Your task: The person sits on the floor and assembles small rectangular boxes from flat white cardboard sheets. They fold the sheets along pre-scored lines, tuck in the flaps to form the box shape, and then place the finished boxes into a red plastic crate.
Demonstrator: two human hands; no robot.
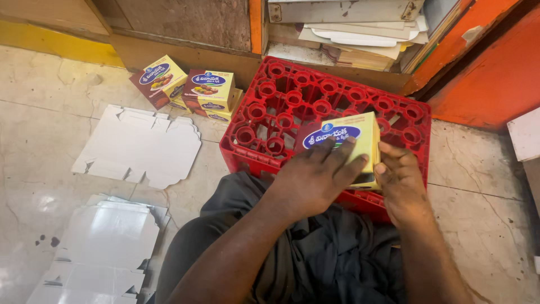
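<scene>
A yellow and maroon carton box (349,135) rests on the upturned red plastic crate (292,107) in front of me. My left hand (315,174) lies flat over the box's top, fingers spread across its printed face. On the box's right side my right hand (399,180) presses with thumb and fingers. Both hands grip the box. Several finished boxes of the same kind (188,90) stand on the floor at the crate's left.
Flat white unfolded carton blanks (140,146) lie on the marble floor at left, with a glossy stack of more blanks (101,247) nearer me. Stacked papers and boards (360,34) sit on a wooden ledge behind the crate. An orange wall (489,73) rises at right.
</scene>
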